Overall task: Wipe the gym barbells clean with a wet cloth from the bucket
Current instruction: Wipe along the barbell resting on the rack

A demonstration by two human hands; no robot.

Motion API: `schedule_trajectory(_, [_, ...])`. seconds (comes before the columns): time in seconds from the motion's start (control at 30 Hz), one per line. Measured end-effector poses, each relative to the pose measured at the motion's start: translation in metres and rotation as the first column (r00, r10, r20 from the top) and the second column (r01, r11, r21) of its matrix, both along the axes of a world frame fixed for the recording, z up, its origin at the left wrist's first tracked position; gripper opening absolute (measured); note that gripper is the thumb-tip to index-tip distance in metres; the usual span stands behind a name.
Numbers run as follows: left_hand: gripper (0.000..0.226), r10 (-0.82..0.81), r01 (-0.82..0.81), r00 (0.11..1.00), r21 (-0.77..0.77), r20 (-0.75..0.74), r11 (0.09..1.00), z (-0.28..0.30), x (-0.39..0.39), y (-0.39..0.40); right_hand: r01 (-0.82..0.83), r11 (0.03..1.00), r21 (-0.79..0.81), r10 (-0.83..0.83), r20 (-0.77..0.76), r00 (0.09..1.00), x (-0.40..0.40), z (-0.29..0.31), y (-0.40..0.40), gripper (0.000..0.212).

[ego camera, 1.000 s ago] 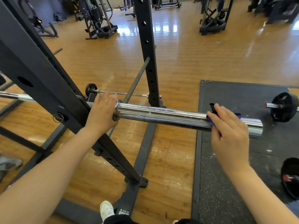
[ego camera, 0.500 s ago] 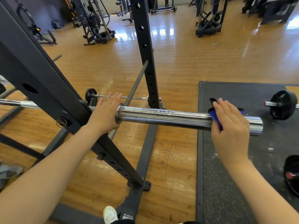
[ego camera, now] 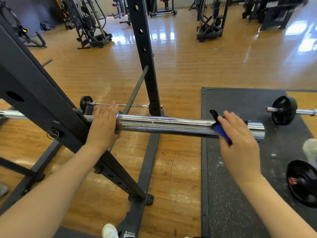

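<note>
The right hand (ego camera: 240, 143) lies over the chrome sleeve of the racked barbell (ego camera: 163, 125) near its right end, fingers (ego camera: 229, 121) fairly straight and close together, pressing a blue cloth (ego camera: 222, 133) down against the metal; a dark corner of the cloth sticks up on the far side. Whether the thumb hooks under the sleeve cannot be told. The left hand (ego camera: 103, 127) sits at the sleeve's inner collar, fingers (ego camera: 111, 109) straight and together, laid over the bar with nothing pinched.

To wipe well, I would judge the cloth needs wrapping further round the sleeve so the underside gets cleaned too, then drawing along its whole length with steady pressure, while the left hand steadies the bar against rolling in the rack (ego camera: 42, 103).

Counted: two hands, one cloth, three barbells, namely the racked one, a thin one (ego camera: 120, 105) on the far floor behind the rack upright, and another (ego camera: 284, 110) on the rubber mat (ego camera: 231, 186) at the right. One loose weight plate (ego camera: 301, 184) lies at the near right of the mat. No bucket is in view.
</note>
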State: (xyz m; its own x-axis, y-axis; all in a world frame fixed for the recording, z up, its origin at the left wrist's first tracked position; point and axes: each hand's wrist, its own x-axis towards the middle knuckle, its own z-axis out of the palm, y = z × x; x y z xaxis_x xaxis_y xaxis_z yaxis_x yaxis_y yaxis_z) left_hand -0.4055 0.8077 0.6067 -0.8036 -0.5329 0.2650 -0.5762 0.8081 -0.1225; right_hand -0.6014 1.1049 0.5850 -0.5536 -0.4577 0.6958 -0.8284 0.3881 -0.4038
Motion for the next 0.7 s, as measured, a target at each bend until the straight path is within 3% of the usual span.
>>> schedule_trajectory(0.17, [0.087,0.005,-0.011,0.998,0.09,0.066,0.996,0.012,-0.003,-0.001,0.025,0.997,0.067,-0.021,-0.051,0.998,0.002,-0.008,-0.008,0.033])
schedule_trajectory(0.3, [0.083,0.016,-0.017,1.0,0.099,0.007,0.995,0.01,-0.003,0.003,0.007,1.0,0.018,-0.006,-0.093,0.996,0.011,-0.02,0.008,0.035])
schedule_trajectory(0.5, [0.081,-0.016,0.007,0.998,0.157,0.057,0.988,0.014,-0.004,-0.002,-0.014,0.998,-0.059,0.01,-0.071,0.997,0.004,-0.003,-0.001,0.032])
schedule_trajectory(0.7, [0.089,-0.022,-0.026,0.985,0.278,0.17,0.96,0.027,-0.011,-0.01,0.11,0.994,0.01,-0.109,-0.073,0.991,-0.006,-0.017,-0.006,0.032])
